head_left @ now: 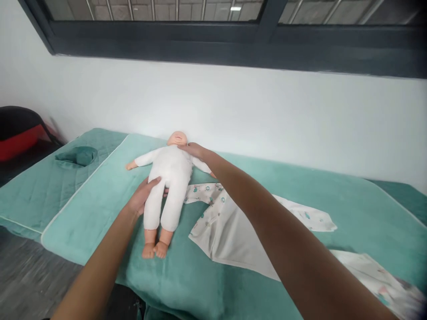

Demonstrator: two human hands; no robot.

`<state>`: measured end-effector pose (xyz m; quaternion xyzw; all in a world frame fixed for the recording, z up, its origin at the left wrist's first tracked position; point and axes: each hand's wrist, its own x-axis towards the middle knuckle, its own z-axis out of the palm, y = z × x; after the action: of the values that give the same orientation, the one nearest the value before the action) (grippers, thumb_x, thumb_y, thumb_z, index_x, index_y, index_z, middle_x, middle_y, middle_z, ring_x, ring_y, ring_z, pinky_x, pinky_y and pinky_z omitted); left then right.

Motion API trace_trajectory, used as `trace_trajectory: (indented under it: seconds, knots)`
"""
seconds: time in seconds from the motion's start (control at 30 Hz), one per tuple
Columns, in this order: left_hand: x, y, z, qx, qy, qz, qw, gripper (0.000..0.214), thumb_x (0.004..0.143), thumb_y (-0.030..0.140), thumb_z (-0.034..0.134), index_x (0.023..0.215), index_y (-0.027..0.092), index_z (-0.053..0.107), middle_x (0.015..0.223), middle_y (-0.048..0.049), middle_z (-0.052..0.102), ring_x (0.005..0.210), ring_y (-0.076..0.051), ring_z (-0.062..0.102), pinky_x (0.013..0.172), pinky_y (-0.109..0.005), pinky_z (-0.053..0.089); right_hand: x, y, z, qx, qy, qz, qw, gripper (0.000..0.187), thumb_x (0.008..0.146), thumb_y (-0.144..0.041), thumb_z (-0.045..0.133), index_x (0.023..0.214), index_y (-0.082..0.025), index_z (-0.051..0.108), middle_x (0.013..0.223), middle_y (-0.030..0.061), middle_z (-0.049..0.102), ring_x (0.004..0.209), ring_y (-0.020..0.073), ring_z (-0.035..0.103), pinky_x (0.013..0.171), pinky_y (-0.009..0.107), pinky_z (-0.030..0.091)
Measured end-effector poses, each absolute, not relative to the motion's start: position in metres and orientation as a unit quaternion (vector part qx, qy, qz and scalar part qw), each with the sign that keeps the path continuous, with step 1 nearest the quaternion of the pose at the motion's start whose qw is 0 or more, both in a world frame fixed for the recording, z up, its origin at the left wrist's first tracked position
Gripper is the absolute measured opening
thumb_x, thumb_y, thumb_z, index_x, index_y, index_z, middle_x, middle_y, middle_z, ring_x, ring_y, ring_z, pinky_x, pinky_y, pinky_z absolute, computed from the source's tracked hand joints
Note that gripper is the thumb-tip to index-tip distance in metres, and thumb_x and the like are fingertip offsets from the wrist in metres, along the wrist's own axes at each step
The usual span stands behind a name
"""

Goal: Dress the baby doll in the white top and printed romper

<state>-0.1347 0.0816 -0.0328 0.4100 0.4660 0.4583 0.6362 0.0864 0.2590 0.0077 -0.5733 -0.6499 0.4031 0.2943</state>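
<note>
A doll [171, 164] with a plump white cloth body and smooth peach head, hands and feet lies face up just left of centre, head at twelve o'clock, feet near six. The left hand [144, 195] is closed around one thigh, thumb on top; the right hand [195, 150] touches the neck, its grip unclear. At four o'clock lie a pale shirt [230, 244] with teal-printed sleeves and, farther out, another printed cloth [376, 278], all on a green cover [83, 209].
</note>
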Motion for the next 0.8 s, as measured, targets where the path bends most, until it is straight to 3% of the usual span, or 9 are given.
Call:
trace_trajectory:
  seconds: [0.13,0.3,0.53,0.7,0.8]
  knots:
    - [-0.108,0.053,-0.014,0.420,0.445,0.473,0.633,0.058,0.086,0.051,0.069,0.131,0.017,0.057,0.110,-0.0158,0.076,0.086,-0.031,0.075,0.078,-0.046,0.062,0.114,0.215,0.046,-0.554,-0.662,0.417,0.286,0.068,0.090,-0.056,0.065,0.138,-0.009,0.055,0.141,0.0194,0.062,0.121,0.0285,0.064,0.105,0.040,0.050]
    - [-0.035,-0.002,0.001,0.401,0.411,0.477,0.666,0.060,0.084,0.046,0.073,0.135,0.022,0.053,0.113,-0.0139,0.074,0.083,-0.027,0.075,0.076,-0.044,0.063,0.193,0.155,0.070,-0.593,-0.661,0.359,0.285,0.078,0.089,-0.062,0.064,0.147,-0.013,0.046,0.148,0.0179,0.056,0.125,0.0306,0.061,0.106,0.043,0.049]
    - [0.076,-0.068,-0.028,0.394,0.371,0.441,0.716,0.069,0.080,0.045,0.077,0.141,0.028,0.050,0.131,-0.0167,0.068,0.094,-0.030,0.075,0.074,-0.042,0.062,0.306,0.077,0.029,-0.674,-0.620,0.285,0.283,0.081,0.090,-0.064,0.057,0.151,-0.014,0.039,0.147,0.0214,0.056,0.124,0.0331,0.063,0.102,0.044,0.051]
    - [0.115,-0.089,-0.056,0.386,0.380,0.465,0.700,0.061,0.080,0.048,0.076,0.134,0.031,0.054,0.130,-0.0158,0.068,0.096,-0.030,0.074,0.072,-0.041,0.061,0.337,0.036,-0.009,-0.668,-0.677,0.205,0.234,0.077,0.100,-0.058,0.040,0.157,-0.010,0.023,0.134,0.0218,0.066,0.116,0.0335,0.067,0.097,0.043,0.051]
    - [0.116,-0.090,-0.062,0.411,0.400,0.471,0.670,0.056,0.086,0.055,0.069,0.133,0.029,0.054,0.123,-0.0144,0.071,0.096,-0.028,0.074,0.075,-0.040,0.061,0.332,0.026,-0.007,-0.682,-0.702,0.074,0.192,0.064,0.103,-0.051,0.037,0.153,-0.011,0.033,0.132,0.0214,0.065,0.119,0.0348,0.063,0.097,0.043,0.049]
